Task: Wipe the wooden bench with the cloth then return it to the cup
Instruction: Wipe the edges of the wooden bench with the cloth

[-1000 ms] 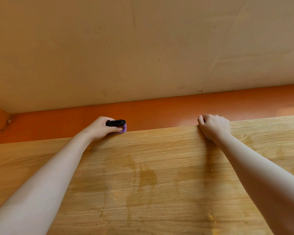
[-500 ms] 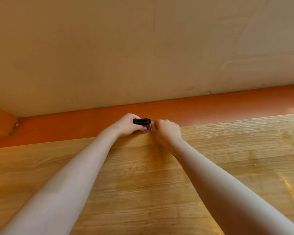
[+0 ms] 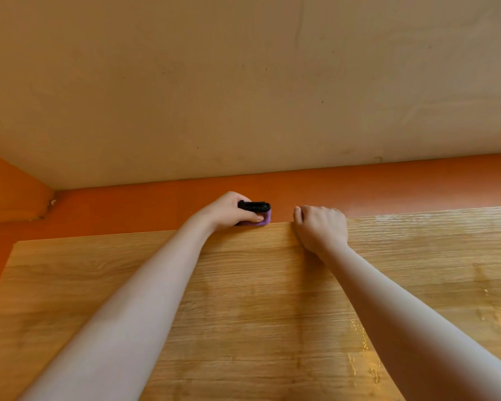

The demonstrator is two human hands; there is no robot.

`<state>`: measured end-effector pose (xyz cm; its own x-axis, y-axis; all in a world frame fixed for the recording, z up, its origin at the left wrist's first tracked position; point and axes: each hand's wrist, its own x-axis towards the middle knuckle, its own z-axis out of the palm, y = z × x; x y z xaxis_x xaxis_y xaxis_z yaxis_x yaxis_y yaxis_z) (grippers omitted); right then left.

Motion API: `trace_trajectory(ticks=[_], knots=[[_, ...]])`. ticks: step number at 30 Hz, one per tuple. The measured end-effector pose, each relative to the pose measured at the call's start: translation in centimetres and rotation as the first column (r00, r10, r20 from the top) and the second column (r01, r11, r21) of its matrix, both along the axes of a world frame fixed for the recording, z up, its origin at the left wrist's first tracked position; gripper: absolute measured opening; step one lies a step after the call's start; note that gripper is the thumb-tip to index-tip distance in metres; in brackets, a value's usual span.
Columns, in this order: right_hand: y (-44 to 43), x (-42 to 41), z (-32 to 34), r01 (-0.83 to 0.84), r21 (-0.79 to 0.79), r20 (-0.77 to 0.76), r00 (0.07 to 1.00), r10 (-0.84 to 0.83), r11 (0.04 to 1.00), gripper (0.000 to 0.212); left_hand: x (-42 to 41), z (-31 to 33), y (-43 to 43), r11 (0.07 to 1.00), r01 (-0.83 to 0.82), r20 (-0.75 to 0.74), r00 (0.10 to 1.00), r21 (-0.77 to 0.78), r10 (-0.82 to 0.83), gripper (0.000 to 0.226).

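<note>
Rightward, away from my left hand [image 3: 229,212], my right hand [image 3: 320,227] has slid, fingers hooked over the far edge of the wooden bench [image 3: 243,285]. Left grips the cloth [image 3: 266,219] there, lengthwise along that edge, pointing right.

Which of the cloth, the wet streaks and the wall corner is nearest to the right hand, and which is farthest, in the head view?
From the right hand, at the far edge of the bench:
1. The cloth, just to its left, held in the left hand.
2. The wet streaks, on the right, nearer the camera.
3. The wall corner, far left.
</note>
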<state>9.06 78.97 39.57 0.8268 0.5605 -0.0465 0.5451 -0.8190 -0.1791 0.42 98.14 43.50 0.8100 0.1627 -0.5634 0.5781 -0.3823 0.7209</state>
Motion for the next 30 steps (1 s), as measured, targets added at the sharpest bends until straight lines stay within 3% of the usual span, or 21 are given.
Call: trace_trajectory(ticks=[4,11,15,22,30], knots=[[0.0,0.1,-0.2,-0.006,0.002,-0.007,1.0,0.006,1.0,0.042,0.4,0.4,-0.6,0.999,0.037,0.001,0.999,0.037,-0.037,0.012],[0.0,0.1,-0.5,-0.023,0.002,-0.025,0.999,0.023,1.0,0.043,-3.7,1.2,3.7,0.993,-0.039,-0.041,0.998,0.111,0.043,0.008],[0.1,0.4,-0.4,-0.028,-0.012,-0.027,0.999,0.027,1.0,0.043,-3.2,0.6,3.9,0.992,-0.101,-0.055,0.993,0.08,0.106,0.028],[0.2,0.1,-0.2,-0.018,-0.041,-0.035,0.999,0.016,0.999,0.042,-0.8,-0.1,1.4,0.999,-0.043,-0.031,0.999,0.018,0.043,0.029],[0.6,0.0,0.0,0.017,-0.12,-0.022,1.0,-0.02,0.993,0.042,-7.8,0.3,10.0,0.992,-0.086,-0.06,0.994,0.096,0.092,0.025]])
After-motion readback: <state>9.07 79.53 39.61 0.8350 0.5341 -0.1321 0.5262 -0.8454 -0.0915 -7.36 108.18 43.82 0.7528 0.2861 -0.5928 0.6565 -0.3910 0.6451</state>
